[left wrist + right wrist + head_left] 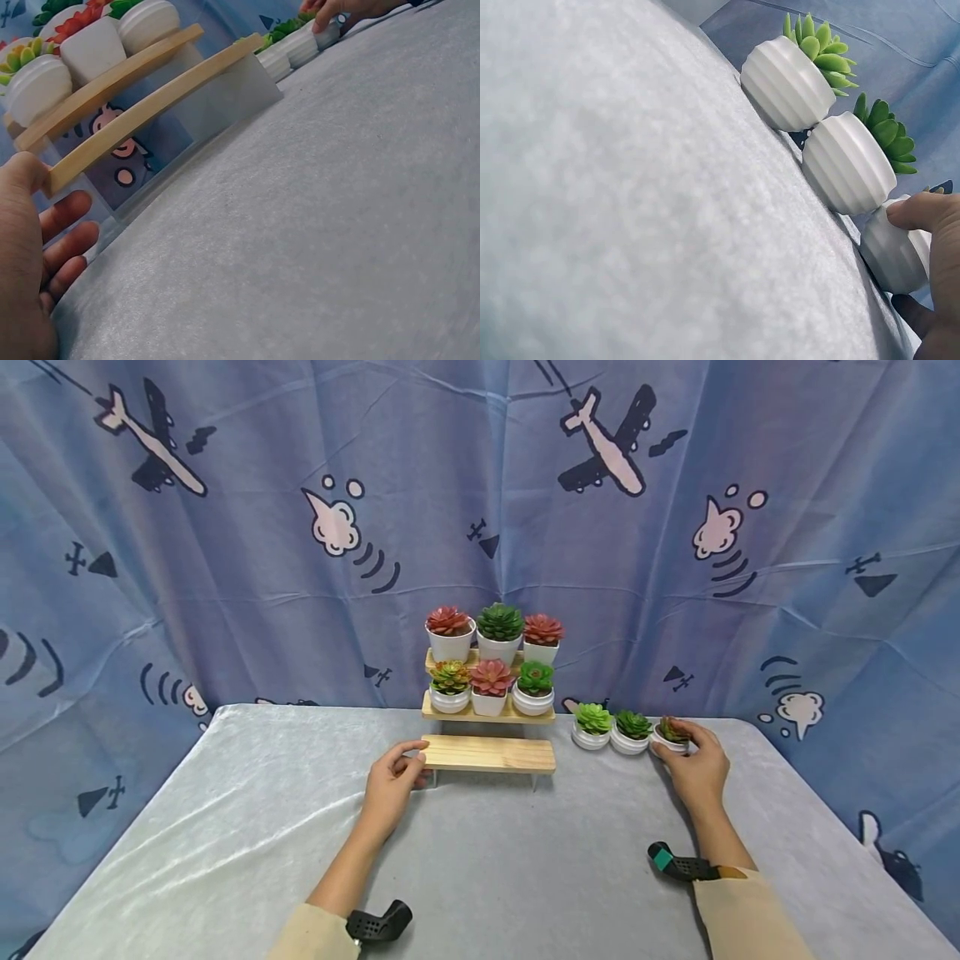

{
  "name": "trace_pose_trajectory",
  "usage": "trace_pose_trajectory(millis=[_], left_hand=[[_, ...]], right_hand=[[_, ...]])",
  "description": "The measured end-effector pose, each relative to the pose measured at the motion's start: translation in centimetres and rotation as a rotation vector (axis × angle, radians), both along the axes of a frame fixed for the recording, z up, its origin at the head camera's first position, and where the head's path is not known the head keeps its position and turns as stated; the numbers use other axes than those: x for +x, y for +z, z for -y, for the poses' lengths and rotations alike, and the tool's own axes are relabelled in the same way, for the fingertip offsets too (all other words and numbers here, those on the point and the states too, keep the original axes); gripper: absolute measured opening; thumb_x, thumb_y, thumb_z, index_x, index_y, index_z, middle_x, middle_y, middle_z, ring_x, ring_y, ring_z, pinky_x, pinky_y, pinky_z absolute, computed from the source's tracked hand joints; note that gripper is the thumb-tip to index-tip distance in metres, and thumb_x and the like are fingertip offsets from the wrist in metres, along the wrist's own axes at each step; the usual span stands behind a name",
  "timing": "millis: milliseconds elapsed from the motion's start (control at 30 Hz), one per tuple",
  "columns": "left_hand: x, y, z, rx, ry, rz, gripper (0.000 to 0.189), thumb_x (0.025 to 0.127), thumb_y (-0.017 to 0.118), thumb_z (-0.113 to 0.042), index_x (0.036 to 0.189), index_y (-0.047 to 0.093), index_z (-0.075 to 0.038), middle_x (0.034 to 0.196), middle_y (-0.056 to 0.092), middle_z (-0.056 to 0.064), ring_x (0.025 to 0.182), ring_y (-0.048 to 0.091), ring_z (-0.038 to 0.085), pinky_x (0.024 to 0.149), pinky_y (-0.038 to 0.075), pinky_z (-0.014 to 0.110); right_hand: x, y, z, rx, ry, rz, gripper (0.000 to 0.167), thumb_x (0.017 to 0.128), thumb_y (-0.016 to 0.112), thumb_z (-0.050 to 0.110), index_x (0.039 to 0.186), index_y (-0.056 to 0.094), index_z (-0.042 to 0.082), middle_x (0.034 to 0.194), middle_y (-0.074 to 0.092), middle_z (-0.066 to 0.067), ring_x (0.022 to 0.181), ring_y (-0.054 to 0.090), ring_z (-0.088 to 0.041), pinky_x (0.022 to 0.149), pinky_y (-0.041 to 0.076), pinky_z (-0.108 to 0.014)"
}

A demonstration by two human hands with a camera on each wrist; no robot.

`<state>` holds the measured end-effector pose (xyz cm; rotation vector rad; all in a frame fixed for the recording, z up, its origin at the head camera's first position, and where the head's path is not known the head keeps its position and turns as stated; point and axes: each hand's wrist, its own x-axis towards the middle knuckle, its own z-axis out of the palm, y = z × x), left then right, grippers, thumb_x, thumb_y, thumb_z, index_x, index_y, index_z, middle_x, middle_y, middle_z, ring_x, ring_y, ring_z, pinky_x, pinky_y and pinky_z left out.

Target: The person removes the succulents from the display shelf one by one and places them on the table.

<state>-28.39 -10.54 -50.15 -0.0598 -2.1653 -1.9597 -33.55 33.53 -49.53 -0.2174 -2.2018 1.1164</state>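
Stepped plant display with both hands engaged. The pale, rectangular wooden lower board (487,753), raised on translucent supports (232,94), stands in front of the similar middle board (487,717) and upper board (429,662); each of these carries three potted succulents, and the stepping presumably keeps every plant visible. To the right, on the light grey cloth (525,868), three round, ridged white pots form a close row: a bright-green succulent pot (591,738), a dark-green succulent pot (630,744) and, outermost, a reddish-green succulent pot (892,251). The left hand (392,785) pinches the lower board's left end — probably to steady it — with the remaining fingers loosely bent below. The right hand (699,768), well apart, grips the outermost pot between thumb and fingers, the rigid wall likely offering firmer purchase than leaves; whether its base is lifted cannot be told.
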Motion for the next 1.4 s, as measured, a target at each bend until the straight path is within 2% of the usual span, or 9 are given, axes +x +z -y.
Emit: trace_pose_trajectory(millis=[367, 600, 667, 733, 867, 933, 1100, 1300, 1400], left_hand=[[-0.1, -0.1, 0.0, 0.011, 0.003, 0.006, 0.023, 0.100, 0.061, -0.012, 0.121, 0.070, -0.009, 0.088, 0.074, 0.020, 0.072, 0.068, 0.017, 0.068, 0.059, 0.022], [0.0, -0.1, -0.1, 0.016, -0.002, -0.004, 0.024, 0.100, 0.061, -0.012, 0.121, 0.070, -0.008, 0.089, 0.074, 0.020, 0.074, 0.070, 0.016, 0.068, 0.059, 0.024], [0.0, -0.1, -0.1, 0.019, 0.000, -0.011, 0.024, 0.100, 0.061, -0.012, 0.121, 0.070, -0.008, 0.089, 0.074, 0.020, 0.075, 0.070, 0.016, 0.068, 0.059, 0.024], [0.0, -0.1, 0.0, 0.015, 0.002, -0.021, 0.024, 0.100, 0.061, -0.011, 0.121, 0.070, -0.006, 0.089, 0.074, 0.020, 0.075, 0.071, 0.015, 0.068, 0.059, 0.024], [-0.1, -0.2, 0.0, 0.020, -0.002, -0.026, 0.024, 0.100, 0.061, -0.011, 0.122, 0.069, -0.004, 0.089, 0.074, 0.021, 0.075, 0.070, 0.013, 0.068, 0.059, 0.024], [-0.1, -0.2, 0.0, 0.020, -0.006, -0.026, 0.025, 0.100, 0.061, -0.011, 0.122, 0.069, -0.003, 0.089, 0.074, 0.021, 0.076, 0.071, 0.012, 0.068, 0.059, 0.023], [-0.1, 0.1, 0.0, 0.017, -0.010, -0.029, 0.025, 0.100, 0.062, -0.012, 0.122, 0.069, -0.003, 0.091, 0.074, 0.022, 0.078, 0.071, 0.014, 0.069, 0.059, 0.023], [0.0, 0.0, 0.1, 0.010, -0.007, -0.027, 0.024, 0.100, 0.061, -0.011, 0.122, 0.069, -0.003, 0.089, 0.074, 0.023, 0.075, 0.070, 0.016, 0.068, 0.059, 0.024], [0.0, -0.2, 0.0, 0.013, -0.001, -0.018, 0.024, 0.100, 0.061, -0.012, 0.122, 0.070, -0.005, 0.088, 0.074, 0.021, 0.074, 0.070, 0.015, 0.068, 0.059, 0.024]], right_hand=[[0.2, 0.3, 0.2, 0.024, -0.012, 0.068, 0.051, 0.083, 0.080, 0.004, 0.132, 0.064, 0.000, 0.138, 0.058, -0.022, 0.134, 0.050, -0.042, 0.110, 0.040, -0.061], [0.6, 1.7, 0.6, 0.065, 0.002, 0.063, 0.047, 0.085, 0.078, 0.006, 0.130, 0.064, 0.000, 0.141, 0.056, -0.024, 0.134, 0.048, -0.045, 0.111, 0.036, -0.063], [0.8, 2.5, 1.1, 0.078, 0.014, 0.035, 0.045, 0.086, 0.077, 0.007, 0.130, 0.065, 0.002, 0.141, 0.056, -0.022, 0.126, 0.054, -0.044, 0.105, 0.045, -0.056], [1.1, 3.5, 1.8, 0.100, 0.023, 0.006, 0.044, 0.088, 0.077, 0.009, 0.130, 0.065, 0.004, 0.142, 0.055, -0.020, 0.120, 0.059, -0.041, 0.095, 0.051, -0.036], [1.6, 5.9, 3.1, 0.128, 0.036, -0.056, 0.044, 0.088, 0.078, 0.014, 0.130, 0.067, 0.006, 0.141, 0.057, -0.016, 0.115, 0.063, -0.038, 0.074, 0.039, -0.003], [1.9, 7.2, 3.7, 0.128, 0.053, -0.079, 0.045, 0.087, 0.080, 0.015, 0.129, 0.067, 0.007, 0.140, 0.059, -0.015, 0.123, 0.060, -0.035, 0.083, 0.045, -0.007], [3.4, 10.1, 5.5, 0.135, 0.119, -0.099, 0.047, 0.086, 0.081, 0.014, 0.130, 0.066, 0.007, 0.136, 0.062, -0.013, 0.127, 0.056, -0.028, 0.106, 0.050, -0.047], [5.5, 12.6, 8.2, 0.143, 0.206, -0.112, 0.048, 0.087, 0.081, 0.018, 0.132, 0.065, 0.008, 0.130, 0.065, -0.009, 0.120, 0.059, -0.023, 0.100, 0.049, -0.016], [5.9, 13.2, 9.6, 0.157, 0.258, -0.124, 0.048, 0.087, 0.080, 0.017, 0.132, 0.065, 0.007, 0.130, 0.065, -0.010, 0.122, 0.059, -0.024, 0.103, 0.053, -0.029]])
